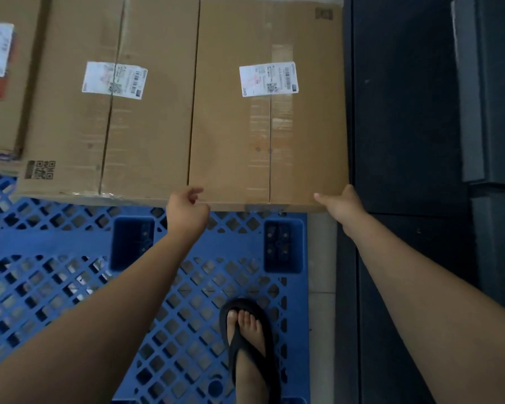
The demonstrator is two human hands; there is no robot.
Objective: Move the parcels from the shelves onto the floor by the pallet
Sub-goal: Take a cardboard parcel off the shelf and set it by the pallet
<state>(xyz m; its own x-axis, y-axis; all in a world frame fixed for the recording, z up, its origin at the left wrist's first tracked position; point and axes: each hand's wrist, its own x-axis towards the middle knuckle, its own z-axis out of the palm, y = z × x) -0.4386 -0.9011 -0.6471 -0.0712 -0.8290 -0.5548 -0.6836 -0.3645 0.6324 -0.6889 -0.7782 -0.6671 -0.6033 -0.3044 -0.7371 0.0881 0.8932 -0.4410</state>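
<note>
Two large brown cardboard parcels lie flat side by side across the far part of the blue plastic pallet (56, 243). The right parcel (231, 141) carries a white label, as does the left parcel (70, 126). My left hand (186, 209) hovers at the right parcel's near-left corner with its fingers loosely curled and nothing in them. My right hand (342, 203) is at the near-right corner, thumb along the top edge and fingers hidden under the corner.
A third labelled carton (0, 83) sits at the far left. Dark shelving and dark boxes (420, 112) fill the right side. My foot in a black flip-flop (250, 345) stands on the pallet. A strip of pale floor (321, 272) runs beside the pallet.
</note>
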